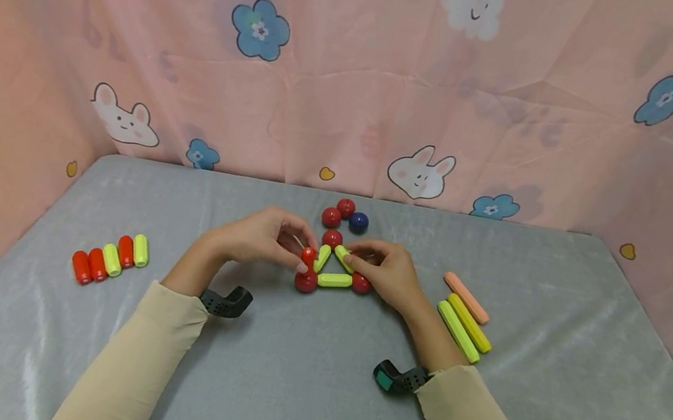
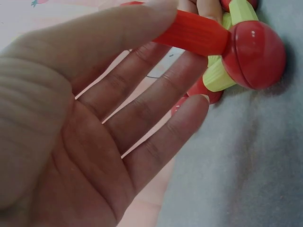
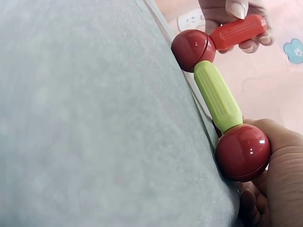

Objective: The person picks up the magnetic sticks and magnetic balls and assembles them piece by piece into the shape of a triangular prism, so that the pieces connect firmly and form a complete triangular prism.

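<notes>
"So, what do you see from so far away?"

"I see the left hand (image 1: 272, 235) pinching a red ridged stick (image 1: 308, 256), upright on a shiny red ball (image 1: 305, 281)."

"And the right hand (image 1: 391, 273)?"

"It pinches a lime-green ridged stick (image 1: 342, 256), one side of a stick-and-ball triangle (image 1: 335, 280), which lies toward the far edge of the grey cloth-covered tabletop (image 1: 298, 378)."

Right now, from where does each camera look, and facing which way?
Head: worn there, facing forward and down at the table; left hand, right hand and sleeves show.
Left wrist: worn there, facing the red rod; left palm and fingers show.
Right wrist: worn there, facing across the table; both hands partly show.
Both wrist views share the red rod and red ball.
</notes>
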The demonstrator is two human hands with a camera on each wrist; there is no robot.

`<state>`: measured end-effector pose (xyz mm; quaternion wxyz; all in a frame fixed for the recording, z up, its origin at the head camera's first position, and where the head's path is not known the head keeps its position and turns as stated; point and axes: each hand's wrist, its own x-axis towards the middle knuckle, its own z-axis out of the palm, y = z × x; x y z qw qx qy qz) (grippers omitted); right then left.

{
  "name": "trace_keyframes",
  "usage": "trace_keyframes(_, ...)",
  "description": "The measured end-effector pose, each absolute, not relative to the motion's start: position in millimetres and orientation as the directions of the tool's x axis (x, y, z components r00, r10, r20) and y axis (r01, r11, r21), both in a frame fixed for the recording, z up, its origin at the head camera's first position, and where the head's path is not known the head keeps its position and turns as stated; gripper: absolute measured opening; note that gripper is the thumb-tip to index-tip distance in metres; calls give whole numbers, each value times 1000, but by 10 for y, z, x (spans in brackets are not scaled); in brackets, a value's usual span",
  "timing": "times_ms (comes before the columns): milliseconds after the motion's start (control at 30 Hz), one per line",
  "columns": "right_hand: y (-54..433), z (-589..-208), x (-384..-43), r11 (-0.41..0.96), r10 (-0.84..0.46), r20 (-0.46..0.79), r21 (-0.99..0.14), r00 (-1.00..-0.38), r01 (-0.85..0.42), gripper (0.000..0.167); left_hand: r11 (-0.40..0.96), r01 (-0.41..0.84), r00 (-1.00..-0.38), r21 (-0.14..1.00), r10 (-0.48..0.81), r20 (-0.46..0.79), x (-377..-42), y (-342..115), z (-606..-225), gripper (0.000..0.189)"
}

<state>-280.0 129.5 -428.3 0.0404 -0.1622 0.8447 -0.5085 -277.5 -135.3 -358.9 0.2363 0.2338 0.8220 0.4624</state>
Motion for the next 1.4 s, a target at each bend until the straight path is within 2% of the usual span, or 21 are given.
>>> trace_keyframes(700, 1289, -4271, -2800, 448, -316, 105, -859, -943, -246, 26, 469, 189, -747, 863, 639, -184, -2778, -1429, -3569, 31)
trace_keyframes(867, 1296, -4277, -2800, 442, -319, 102, -863, -942, -244, 27, 479, 173, -761, 860, 620, -192, -2812, -1475, -3621, 28)
trace_keyframes(1100, 1289, -4268, -2798, 464, -309, 83, -856, -948, -226, 24, 504, 192, -816, 842, 558, -148, -2874, -1526, -3798, 23)
trace_keyframes(1400, 1279, -4284, -2790, 469, -294, 98, -852, -951, -233, 24, 560, 121, -855, 819, 478, -201, -2892, -1602, -3856, 27)
